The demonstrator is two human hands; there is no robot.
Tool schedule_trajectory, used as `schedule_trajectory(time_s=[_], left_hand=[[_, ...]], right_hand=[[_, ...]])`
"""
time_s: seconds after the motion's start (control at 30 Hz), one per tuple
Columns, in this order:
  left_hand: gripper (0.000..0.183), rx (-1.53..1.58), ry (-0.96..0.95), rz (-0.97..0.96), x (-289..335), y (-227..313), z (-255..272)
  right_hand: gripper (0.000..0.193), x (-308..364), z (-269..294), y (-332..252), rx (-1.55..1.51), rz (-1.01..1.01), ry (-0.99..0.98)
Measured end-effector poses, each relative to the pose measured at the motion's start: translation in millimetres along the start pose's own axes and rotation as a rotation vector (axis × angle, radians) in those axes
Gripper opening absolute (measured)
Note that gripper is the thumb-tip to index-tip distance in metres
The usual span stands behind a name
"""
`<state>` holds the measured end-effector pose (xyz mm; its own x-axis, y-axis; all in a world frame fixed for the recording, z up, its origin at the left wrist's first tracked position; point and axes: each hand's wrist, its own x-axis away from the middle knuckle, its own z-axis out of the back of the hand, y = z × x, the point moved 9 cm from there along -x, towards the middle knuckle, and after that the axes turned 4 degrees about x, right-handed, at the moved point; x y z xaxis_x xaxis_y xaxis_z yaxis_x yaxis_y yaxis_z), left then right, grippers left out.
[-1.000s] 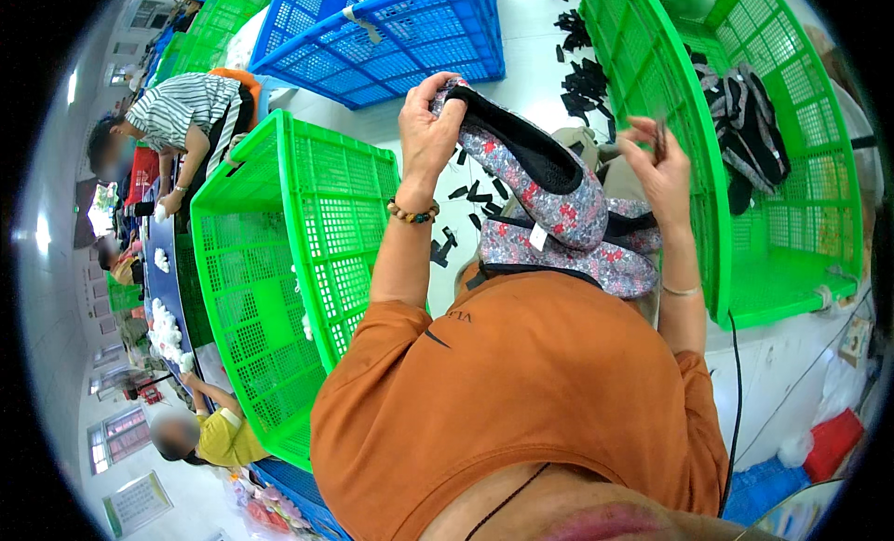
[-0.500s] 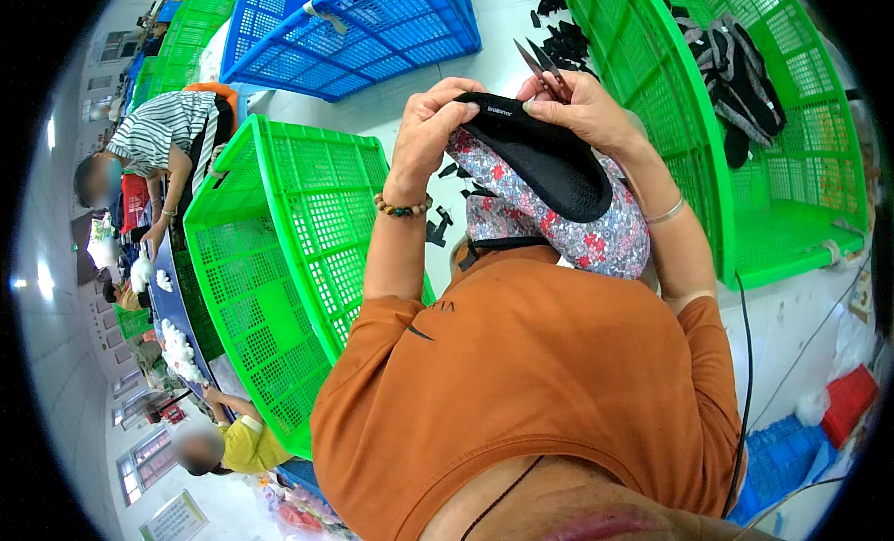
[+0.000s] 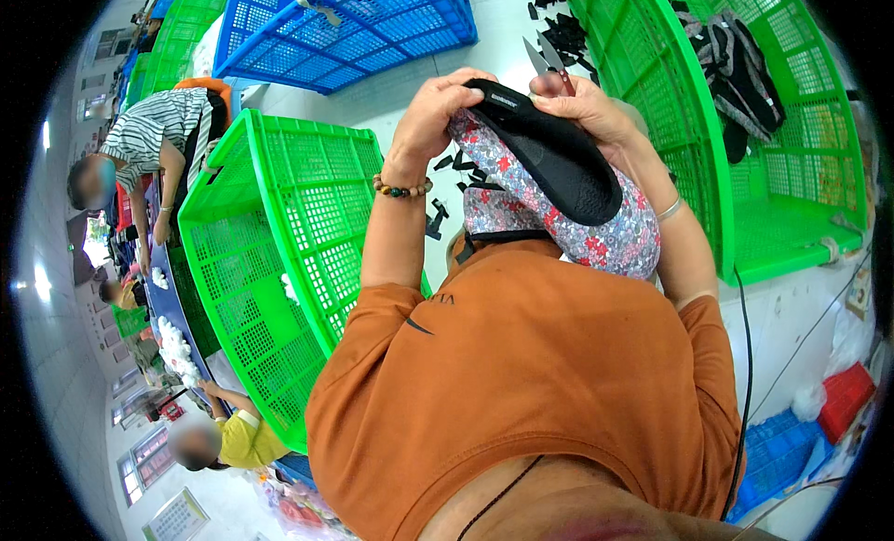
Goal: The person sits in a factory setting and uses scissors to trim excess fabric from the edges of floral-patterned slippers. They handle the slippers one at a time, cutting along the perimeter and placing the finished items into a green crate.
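A floral grey, red and white slipper [image 3: 605,234] with a black inside and a small label at its heel end hangs in front of my chest. My left hand [image 3: 428,122] pinches the heel end's left side, thumb on the black edge. On the other side my right hand [image 3: 596,113] grips the edge too, with small pointed scissors [image 3: 549,59] tucked in the same hand. The blades are spread and point away from me. Below lies a second floral piece [image 3: 503,210] with black trim, partly covered by the slipper; what supports it is hidden.
Green mesh crates stand to the left [image 3: 321,196] and right [image 3: 787,215]; the right one contains grey-and-black slippers [image 3: 736,80]. A blue crate [image 3: 363,38] is at the far side. Black scraps [image 3: 568,38] lie on the white surface. Two people work at a table on the left.
The slipper has tilted and turned, showing more of its floral side and black inside. My right hand and the scissors have shifted slightly; both hands keep their hold.
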<state>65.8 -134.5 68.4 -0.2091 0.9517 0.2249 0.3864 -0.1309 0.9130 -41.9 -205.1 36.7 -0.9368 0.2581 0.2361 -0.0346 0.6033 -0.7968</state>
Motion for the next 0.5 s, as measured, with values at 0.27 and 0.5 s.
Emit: schedule_trajectory(time_s=[0.27,0.5], left_hand=[[0.014,-0.432,0.111,0.031,0.1,37.3,65.5],[0.016,0.851,0.688,-0.759,12.4,102.5,249.2]], right_hand=[[0.016,21.3,40.8,-12.9,0.118,0.032,0.331],[0.011,39.2,90.3,-40.2,-0.027,0.248,0.525]])
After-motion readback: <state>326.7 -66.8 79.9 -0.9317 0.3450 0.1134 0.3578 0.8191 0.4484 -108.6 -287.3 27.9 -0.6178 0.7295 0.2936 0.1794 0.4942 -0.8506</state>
